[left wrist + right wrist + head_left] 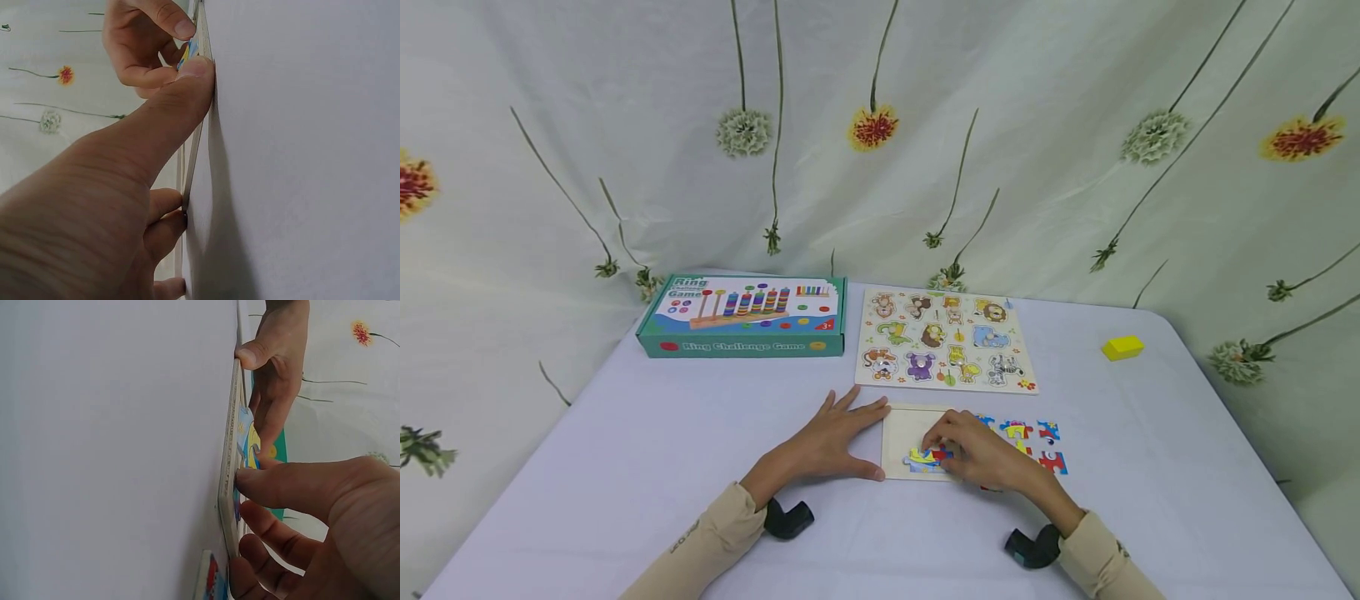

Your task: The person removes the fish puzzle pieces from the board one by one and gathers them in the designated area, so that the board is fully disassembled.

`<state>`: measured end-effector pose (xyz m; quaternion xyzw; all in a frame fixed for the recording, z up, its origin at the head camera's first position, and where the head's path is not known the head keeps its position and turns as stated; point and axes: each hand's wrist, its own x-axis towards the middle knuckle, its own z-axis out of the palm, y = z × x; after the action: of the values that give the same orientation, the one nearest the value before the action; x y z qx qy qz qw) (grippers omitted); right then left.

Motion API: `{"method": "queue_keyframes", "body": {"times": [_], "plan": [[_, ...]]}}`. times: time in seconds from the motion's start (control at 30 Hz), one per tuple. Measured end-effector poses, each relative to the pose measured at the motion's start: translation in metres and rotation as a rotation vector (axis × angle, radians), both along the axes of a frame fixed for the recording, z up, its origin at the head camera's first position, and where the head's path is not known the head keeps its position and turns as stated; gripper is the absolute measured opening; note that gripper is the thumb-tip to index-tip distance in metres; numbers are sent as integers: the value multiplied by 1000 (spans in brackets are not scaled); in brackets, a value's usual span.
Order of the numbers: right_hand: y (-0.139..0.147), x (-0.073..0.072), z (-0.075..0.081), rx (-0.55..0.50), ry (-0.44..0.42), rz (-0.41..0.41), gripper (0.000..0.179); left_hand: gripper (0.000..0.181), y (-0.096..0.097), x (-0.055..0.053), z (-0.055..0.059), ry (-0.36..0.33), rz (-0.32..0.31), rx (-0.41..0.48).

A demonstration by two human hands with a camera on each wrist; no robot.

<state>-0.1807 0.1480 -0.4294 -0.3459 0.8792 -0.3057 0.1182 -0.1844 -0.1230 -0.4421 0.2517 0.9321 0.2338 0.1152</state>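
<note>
A pale wooden puzzle tray (901,425) lies on the table in front of me. My left hand (827,440) steadies its left side with fingers and thumb spread along the edge. Joined jigsaw pieces (920,462), yellow and light blue, sit at the tray's lower part. Over them my right hand (983,454) pinches a jigsaw piece (941,454) with red and blue on it, thumb low and fingers curled, partly hiding it. In the right wrist view, the right thumb (275,486) presses against pieces close to the tray's rim (229,450).
Several loose jigsaw pieces (1052,462) lie right of the tray, some behind the right hand. Beyond it is an animal peg board (943,342). A green Ring Challenge Game box (741,321) stands at the back left, a yellow block (1123,347) at the right.
</note>
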Motion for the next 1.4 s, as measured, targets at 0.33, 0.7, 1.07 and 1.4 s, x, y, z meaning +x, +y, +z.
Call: {"method": "queue_keyframes", "body": {"times": [0.33,0.7,1.07,1.4], "plan": [[-1,-2,-1,-9,-8,1,27,94,0,0,0,-4,0,-2],[-3,-1,0,-7,-9,-11,24,94,1,0,1,-5,3,-9],[-4,0,0,5,16,-15,23,95,0,-1,0,-2,-7,-2],[-4,0,-1,-6,36,-20,20,94,1,0,1,-4,-7,-3]]}}
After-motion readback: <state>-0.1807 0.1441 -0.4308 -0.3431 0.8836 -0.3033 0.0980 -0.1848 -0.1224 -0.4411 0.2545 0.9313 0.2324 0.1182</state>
